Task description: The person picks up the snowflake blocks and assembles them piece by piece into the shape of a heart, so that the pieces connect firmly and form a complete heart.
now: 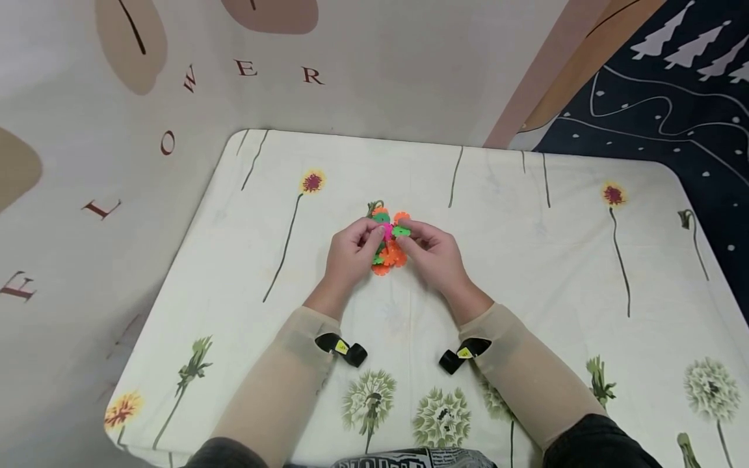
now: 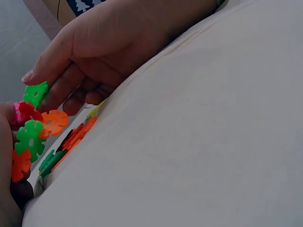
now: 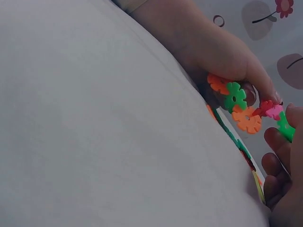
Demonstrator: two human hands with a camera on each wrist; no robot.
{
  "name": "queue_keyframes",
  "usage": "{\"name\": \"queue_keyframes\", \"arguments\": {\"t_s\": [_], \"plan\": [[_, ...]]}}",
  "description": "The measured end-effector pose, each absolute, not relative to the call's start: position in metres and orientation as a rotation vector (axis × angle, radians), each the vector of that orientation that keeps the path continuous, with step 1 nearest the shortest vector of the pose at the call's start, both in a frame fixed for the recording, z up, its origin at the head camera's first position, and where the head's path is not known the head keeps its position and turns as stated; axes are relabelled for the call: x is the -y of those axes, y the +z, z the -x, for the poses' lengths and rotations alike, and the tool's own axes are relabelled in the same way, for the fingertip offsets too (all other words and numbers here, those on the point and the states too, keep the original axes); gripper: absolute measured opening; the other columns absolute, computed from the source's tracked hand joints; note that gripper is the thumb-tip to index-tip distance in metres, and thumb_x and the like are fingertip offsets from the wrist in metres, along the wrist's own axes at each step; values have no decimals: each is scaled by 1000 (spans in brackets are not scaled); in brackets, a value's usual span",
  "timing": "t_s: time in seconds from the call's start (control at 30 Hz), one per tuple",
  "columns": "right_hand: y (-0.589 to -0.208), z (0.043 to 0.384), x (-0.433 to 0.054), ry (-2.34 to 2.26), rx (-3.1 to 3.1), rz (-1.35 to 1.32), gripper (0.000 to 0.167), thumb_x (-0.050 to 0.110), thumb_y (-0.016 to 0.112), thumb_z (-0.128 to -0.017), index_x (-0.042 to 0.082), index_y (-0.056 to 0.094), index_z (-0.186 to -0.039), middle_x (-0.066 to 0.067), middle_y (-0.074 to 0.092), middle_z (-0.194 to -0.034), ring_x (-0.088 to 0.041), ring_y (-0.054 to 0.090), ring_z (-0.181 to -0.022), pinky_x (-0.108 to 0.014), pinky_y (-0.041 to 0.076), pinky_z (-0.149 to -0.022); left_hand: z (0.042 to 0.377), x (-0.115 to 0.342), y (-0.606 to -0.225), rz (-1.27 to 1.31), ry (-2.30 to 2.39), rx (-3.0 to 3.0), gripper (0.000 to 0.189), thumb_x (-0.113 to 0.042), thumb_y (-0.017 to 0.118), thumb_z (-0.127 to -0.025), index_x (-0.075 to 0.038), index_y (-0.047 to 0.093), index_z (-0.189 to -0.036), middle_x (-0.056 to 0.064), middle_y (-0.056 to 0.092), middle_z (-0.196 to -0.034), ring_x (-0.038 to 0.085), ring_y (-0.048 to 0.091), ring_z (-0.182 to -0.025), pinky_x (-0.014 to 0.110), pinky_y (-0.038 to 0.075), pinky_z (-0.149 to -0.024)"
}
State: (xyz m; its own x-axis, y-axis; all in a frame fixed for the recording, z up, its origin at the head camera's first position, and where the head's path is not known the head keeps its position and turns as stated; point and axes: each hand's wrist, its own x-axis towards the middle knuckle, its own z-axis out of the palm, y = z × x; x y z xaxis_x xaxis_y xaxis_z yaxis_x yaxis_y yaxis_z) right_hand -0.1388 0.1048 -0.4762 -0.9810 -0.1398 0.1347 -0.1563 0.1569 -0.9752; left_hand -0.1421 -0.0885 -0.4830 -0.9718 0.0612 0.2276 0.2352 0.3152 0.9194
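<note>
My left hand (image 1: 351,250) pinches a small chain of joined plastic snowflake discs between thumb and fingers. In the left wrist view this chain shows a pink disc (image 2: 19,113), a red disc (image 2: 31,111), an orange disc (image 2: 54,123) and a green disc (image 2: 24,132). Opposite it, my right hand (image 1: 430,253) pinches another green disc (image 1: 401,231) between thumb and index finger, right at the pink end of the chain. Below the hands, several loose discs (image 2: 78,135) in orange, green, dark red and yellow lie on the cloth, partly hidden by the hands.
A white cloth with printed flowers (image 1: 312,182) covers the table (image 1: 526,273). Patterned walls (image 1: 398,71) rise behind it and at the left. Each forearm wears a beige sleeve (image 1: 275,377) and a strapped black wrist camera (image 1: 354,354).
</note>
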Motion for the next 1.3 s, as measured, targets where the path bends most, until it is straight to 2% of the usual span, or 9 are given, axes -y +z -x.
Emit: {"name": "queue_keyframes", "arguments": {"t_s": [0.13, 0.37, 0.6, 0.73, 0.93, 1.3], "plan": [[-477, 139, -105, 1978, 2420, -338, 29, 15, 72, -104, 4, 76, -130, -14, 77, -100, -19, 61, -81, -24, 49, -70, 143, 89, -484, 290, -1736, 2428, 16, -22, 66, -108, -11, 72, -99, 2, 55, -72, 20, 50, -67, 28, 41, -61], [-477, 139, -105, 1949, 2456, -384, 28, 16, 72, -104, 7, 77, -130, -10, 78, -113, -20, 63, -84, -26, 51, -74, 143, 90, -485, 338, -1718, 2441, 16, -20, 64, -109, -10, 71, -99, 2, 55, -74, 19, 50, -68, 29, 42, -62], [-478, 139, -106, 1932, 2475, -412, 27, 15, 72, -104, 8, 77, -130, -10, 76, -118, -20, 67, -102, -27, 54, -85, 143, 92, -486, 363, -1681, 2476, 16, -20, 63, -109, -11, 67, -97, 2, 54, -74, 19, 51, -67, 28, 40, -61], [-479, 139, -107, 1883, 2496, -443, 28, 16, 73, -104, 9, 77, -130, -8, 77, -121, -21, 69, -113, -32, 56, -94, 144, 92, -486, 376, -1676, 2485, 17, -20, 62, -110, -11, 68, -96, 2, 57, -75, 19, 51, -67, 28, 41, -61], [-479, 140, -109, 1857, 2485, -478, 27, 14, 73, -103, 8, 77, -130, -9, 77, -121, -22, 71, -115, -30, 56, -93, 144, 92, -484, 384, -1661, 2491, 18, -20, 64, -109, -11, 68, -94, 2, 58, -75, 19, 52, -70, 30, 41, -64], [-479, 140, -108, 1784, 2512, -519, 29, 15, 75, -103, 8, 76, -131, -8, 76, -126, -23, 70, -122, -43, 56, -101, 144, 92, -485, 376, -1607, 2502, 19, -20, 68, -107, -11, 69, -90, 0, 57, -70, 17, 51, -66, 29, 39, -61]]}}
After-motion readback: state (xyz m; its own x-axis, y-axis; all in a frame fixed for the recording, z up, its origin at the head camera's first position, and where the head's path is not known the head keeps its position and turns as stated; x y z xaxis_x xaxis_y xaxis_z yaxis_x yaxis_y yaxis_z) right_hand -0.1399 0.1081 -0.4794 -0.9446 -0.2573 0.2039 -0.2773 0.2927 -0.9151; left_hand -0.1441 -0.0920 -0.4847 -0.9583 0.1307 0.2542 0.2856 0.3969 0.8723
